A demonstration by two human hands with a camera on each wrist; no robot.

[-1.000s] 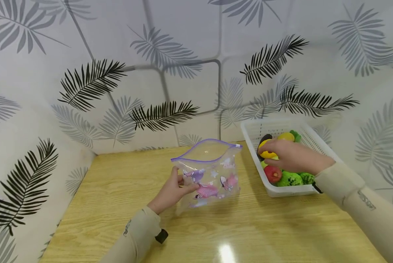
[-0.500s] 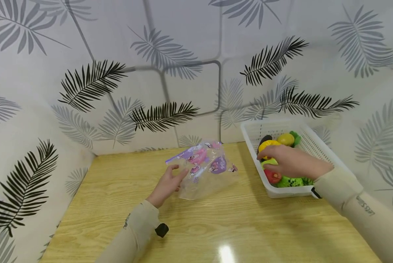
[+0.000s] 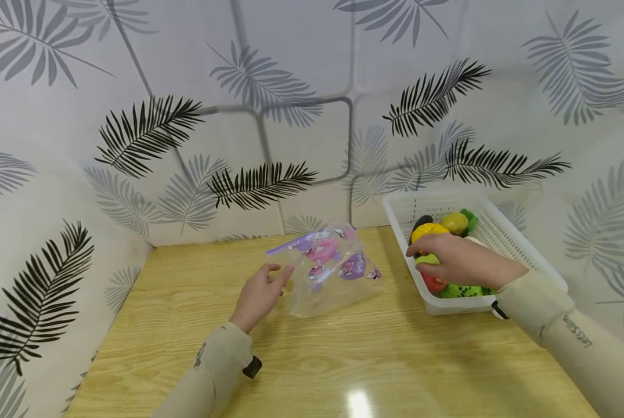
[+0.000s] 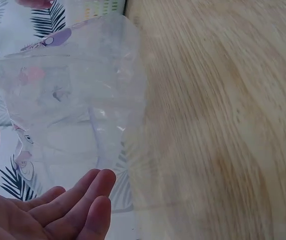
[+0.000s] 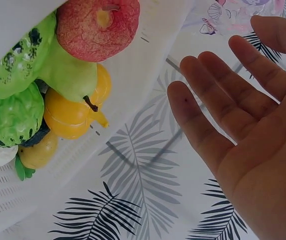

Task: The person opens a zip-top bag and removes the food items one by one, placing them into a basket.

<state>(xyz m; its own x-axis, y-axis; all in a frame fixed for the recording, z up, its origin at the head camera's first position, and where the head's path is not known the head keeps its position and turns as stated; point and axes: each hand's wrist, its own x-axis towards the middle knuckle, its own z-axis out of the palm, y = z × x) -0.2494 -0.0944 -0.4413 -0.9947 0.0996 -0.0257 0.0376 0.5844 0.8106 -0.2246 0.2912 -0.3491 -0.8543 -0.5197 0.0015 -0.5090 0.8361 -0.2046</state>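
Note:
A clear zip bag (image 3: 332, 267) printed with pink and purple figures lies slumped on the table, its purple zip edge toward the back. Beside its left edge is my left hand (image 3: 258, 295), fingers loosely bent and holding nothing. In the left wrist view the fingers (image 4: 77, 205) are spread before the clear plastic (image 4: 77, 100); contact cannot be told. Over the left part of a white basket (image 3: 547, 278) hovers my right hand (image 3: 460, 258). Its palm is bare in the right wrist view, next to a red apple (image 5: 100, 30), a green pear (image 5: 70, 72) and a yellow pumpkin (image 5: 67, 120).
Bumpy green produce (image 5: 12, 115), a yellow lemon-like fruit (image 3: 454, 223) and a dark piece (image 3: 422, 220) also lie in the basket. A leaf-patterned cloth (image 3: 270, 128) hangs behind the wooden table (image 3: 312, 366).
One second ago my left hand held the bag upright with its mouth wide. It has let go and drawn slightly left, and the bag has toppled over. My right hand has barely moved.

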